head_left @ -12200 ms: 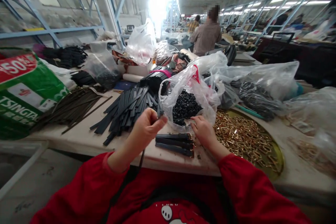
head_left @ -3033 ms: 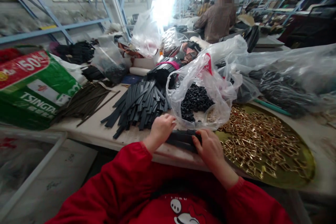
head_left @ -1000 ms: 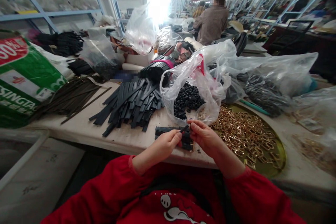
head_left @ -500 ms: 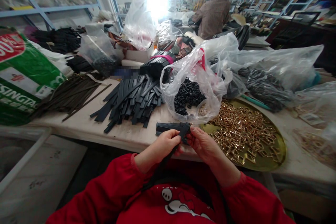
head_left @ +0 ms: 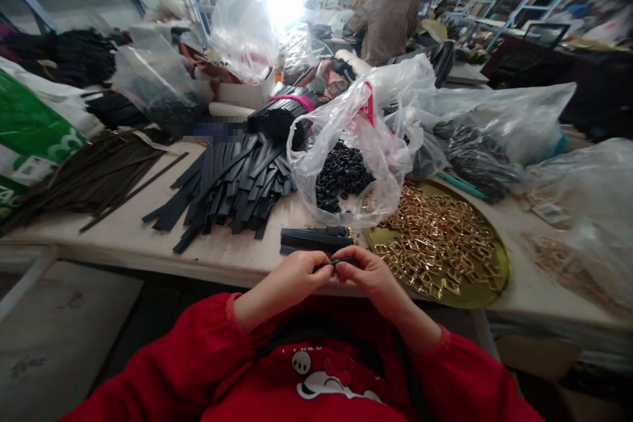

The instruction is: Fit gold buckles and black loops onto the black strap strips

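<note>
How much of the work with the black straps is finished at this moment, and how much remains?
Done: a small stack of straps lies near the hands. In hand: left hand and right hand pinch one strap end. Left: the large strap pile, bagged black rings and the tray of gold buckles.

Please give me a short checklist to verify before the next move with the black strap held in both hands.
1. Strap pinched by both hands: ok, left hand and right hand meet on it.
2. Small stack of straps within reach on the table: ok, just beyond the hands.
3. Bag of black rings open toward the person: ok.
4. Tray of gold buckles near the right hand: ok.
5. A ring or buckle already on the held strap: cannot tell, fingers cover it.
6. Loose pile of straps clear of the table edge: ok.
</note>
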